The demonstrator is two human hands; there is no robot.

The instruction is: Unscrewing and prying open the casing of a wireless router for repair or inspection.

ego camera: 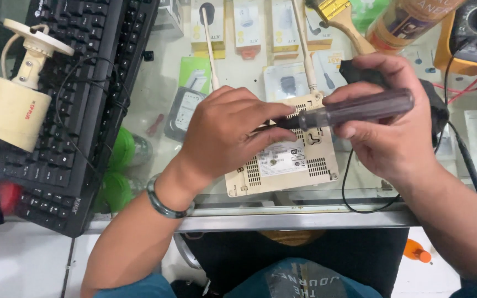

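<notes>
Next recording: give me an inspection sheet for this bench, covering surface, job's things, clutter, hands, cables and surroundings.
Surface: glass counter top with a metal front edge; packaged goods show beneath it.
Job's things: cream plastic router, underside up, two white antennas; screwdriver with translucent dark handle held above it.
Clutter: black keyboard, cream dome security camera, wooden-handled paintbrush, yellow multimeter.
Hands: left hand grips the screwdriver's shaft end; right hand is closed on the handle.
Cables: thin black wire loops over the counter edge; red leads by the multimeter.
Surroundings: green rolls under the glass, orange object on the floor.
</notes>
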